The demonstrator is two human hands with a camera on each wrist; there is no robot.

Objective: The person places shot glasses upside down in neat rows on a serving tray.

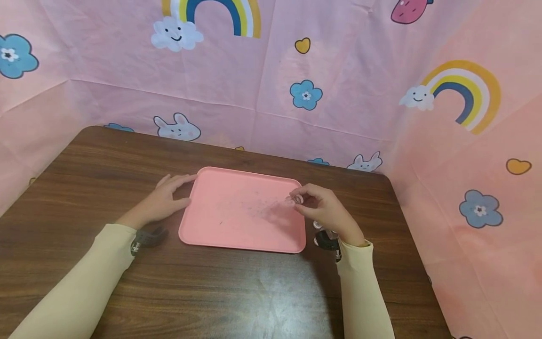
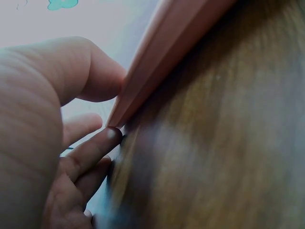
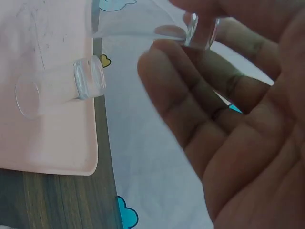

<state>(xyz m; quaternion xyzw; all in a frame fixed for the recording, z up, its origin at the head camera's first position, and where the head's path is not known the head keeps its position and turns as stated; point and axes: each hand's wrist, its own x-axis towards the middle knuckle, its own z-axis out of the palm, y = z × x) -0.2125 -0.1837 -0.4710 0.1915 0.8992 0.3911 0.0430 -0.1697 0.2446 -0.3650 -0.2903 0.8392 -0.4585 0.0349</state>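
Observation:
A pink rectangular tray (image 1: pixel 241 230) lies on the wooden table. My left hand (image 1: pixel 163 197) is at its left side, thumb and fingertips touching the outer rim, as the left wrist view also shows. Over the tray's right edge, my right hand (image 1: pixel 323 205) pinches a small clear glass vessel (image 3: pixel 143 26) between thumb and fingers. Its exact kind cannot be told; it has a ringed end at the fingers and a see-through body. Another clear glass cylinder (image 3: pixel 55 93) with a thick end overlaps the tray in the right wrist view.
Small clear round pieces (image 1: pixel 317 225) are on the table under my right wrist, partly hidden. Faint dark marks (image 1: pixel 254 205) run across the tray. A patterned pink cloth (image 1: pixel 237 89) hangs behind the brown table (image 1: pixel 203 292) and along its sides.

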